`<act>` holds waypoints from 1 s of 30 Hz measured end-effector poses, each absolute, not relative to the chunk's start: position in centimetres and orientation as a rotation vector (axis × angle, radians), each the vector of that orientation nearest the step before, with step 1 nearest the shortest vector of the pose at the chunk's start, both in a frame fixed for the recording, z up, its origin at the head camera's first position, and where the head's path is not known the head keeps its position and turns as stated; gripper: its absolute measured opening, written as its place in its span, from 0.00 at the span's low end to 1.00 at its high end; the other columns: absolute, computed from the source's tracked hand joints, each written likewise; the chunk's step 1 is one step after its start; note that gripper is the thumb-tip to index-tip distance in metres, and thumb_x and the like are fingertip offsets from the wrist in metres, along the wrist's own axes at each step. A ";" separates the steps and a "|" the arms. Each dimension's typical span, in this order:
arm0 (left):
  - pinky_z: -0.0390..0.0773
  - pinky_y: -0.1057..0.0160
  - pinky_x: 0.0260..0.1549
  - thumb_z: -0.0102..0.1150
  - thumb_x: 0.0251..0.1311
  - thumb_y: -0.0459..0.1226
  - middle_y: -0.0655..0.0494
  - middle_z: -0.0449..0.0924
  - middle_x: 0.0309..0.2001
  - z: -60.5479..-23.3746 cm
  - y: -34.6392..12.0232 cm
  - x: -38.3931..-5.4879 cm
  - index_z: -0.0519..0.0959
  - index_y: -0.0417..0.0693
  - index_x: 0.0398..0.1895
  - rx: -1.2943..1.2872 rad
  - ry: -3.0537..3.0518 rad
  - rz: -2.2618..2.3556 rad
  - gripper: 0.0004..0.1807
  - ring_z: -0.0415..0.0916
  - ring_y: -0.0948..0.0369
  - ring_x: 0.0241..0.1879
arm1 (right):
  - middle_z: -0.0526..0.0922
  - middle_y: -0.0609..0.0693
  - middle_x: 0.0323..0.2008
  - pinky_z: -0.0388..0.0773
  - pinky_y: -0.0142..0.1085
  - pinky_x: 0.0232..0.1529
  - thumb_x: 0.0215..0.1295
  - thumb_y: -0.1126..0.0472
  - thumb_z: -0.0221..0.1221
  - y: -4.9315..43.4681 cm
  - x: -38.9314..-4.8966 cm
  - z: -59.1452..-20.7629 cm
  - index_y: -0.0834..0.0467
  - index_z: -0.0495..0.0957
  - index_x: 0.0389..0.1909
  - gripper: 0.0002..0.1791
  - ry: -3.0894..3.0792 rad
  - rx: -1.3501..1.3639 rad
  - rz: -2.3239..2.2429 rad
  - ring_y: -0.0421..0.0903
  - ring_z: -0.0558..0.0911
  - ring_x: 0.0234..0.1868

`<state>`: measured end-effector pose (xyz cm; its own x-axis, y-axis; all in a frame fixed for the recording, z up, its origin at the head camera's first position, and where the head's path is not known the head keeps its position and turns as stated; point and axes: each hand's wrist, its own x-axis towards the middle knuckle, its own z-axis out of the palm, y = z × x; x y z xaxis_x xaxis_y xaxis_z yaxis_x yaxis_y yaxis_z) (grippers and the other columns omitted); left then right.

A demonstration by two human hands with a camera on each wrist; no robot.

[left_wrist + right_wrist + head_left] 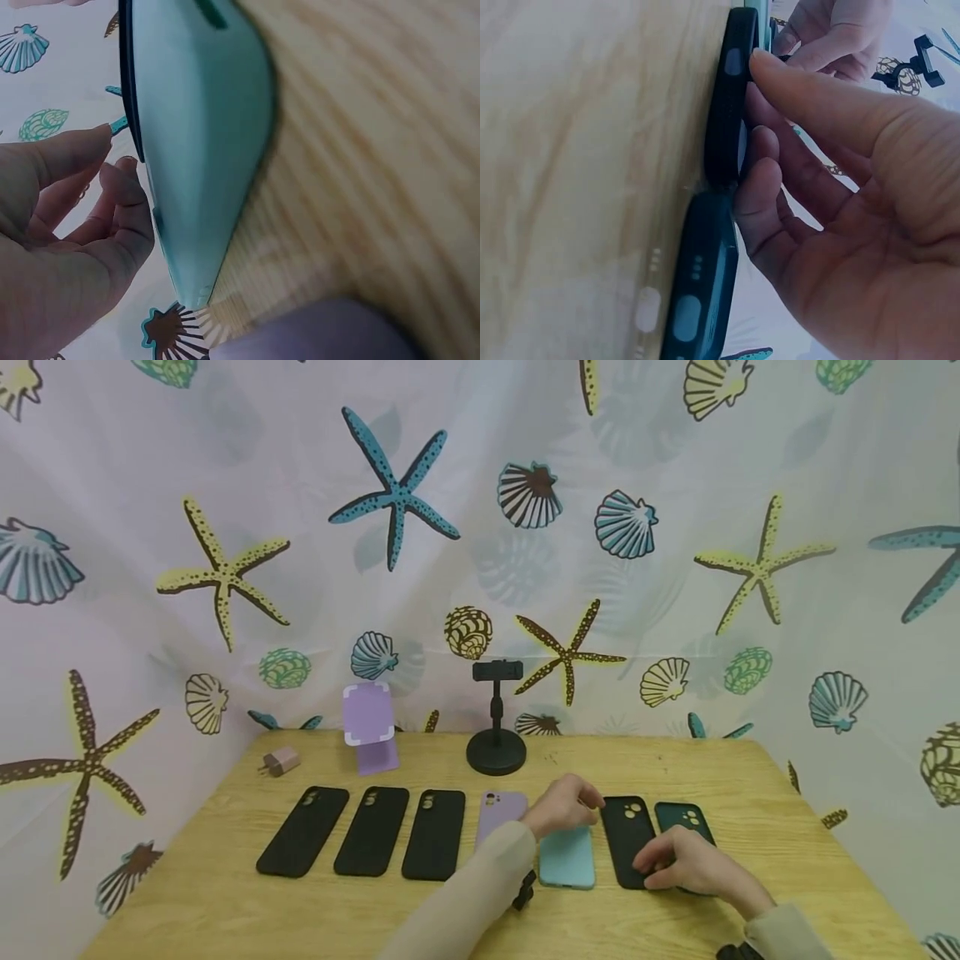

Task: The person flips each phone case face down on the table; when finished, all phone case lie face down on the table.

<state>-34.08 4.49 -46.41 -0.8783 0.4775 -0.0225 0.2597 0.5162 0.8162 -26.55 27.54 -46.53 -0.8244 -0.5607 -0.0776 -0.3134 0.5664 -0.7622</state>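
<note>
A row of phone cases lies on the wooden table. My left hand (564,806) hovers over the top end of the light blue case (567,858), its fingertips near the upper left corner of a black case (628,837). In the left wrist view its fingers (126,195) are bent loosely with nothing visible between them. My right hand (693,862) is over the lower part of that black case and partly hides the dark green case (682,816). In the right wrist view, its thumb reaches the edge of the black case (727,112); firm contact is unclear.
Three black cases (303,832) lie at the left, then a lilac case (501,814) partly behind my left arm. Behind the row stand a black phone holder (497,752) and a lilac stand (369,717). A pink charger plug (282,762) lies at the back left, before a patterned curtain.
</note>
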 end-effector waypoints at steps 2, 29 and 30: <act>0.79 0.58 0.47 0.64 0.57 0.27 0.47 0.85 0.46 -46.5 4.5 -34.2 0.85 0.40 0.45 0.652 2.536 1.256 0.12 0.80 0.54 0.48 | 0.87 0.53 0.37 0.77 0.30 0.33 0.56 0.65 0.69 27.3 -26.6 -46.6 0.60 0.87 0.40 0.10 2.493 -0.729 -1.121 0.37 0.79 0.32; 0.77 0.60 0.50 0.63 0.57 0.27 0.51 0.84 0.48 -46.9 5.1 -34.1 0.85 0.44 0.49 0.729 2.570 1.061 0.16 0.78 0.56 0.50 | 0.85 0.47 0.28 0.74 0.32 0.30 0.57 0.64 0.69 26.3 -26.3 -46.9 0.57 0.86 0.31 0.02 2.488 -0.605 -1.089 0.39 0.77 0.29; 0.77 0.60 0.50 0.63 0.57 0.27 0.51 0.84 0.48 -46.9 5.1 -34.1 0.84 0.44 0.49 0.723 2.569 1.066 0.15 0.78 0.57 0.49 | 0.85 0.46 0.28 0.74 0.32 0.30 0.57 0.63 0.68 26.3 -26.3 -46.9 0.57 0.85 0.31 0.02 2.491 -0.597 -1.090 0.40 0.77 0.29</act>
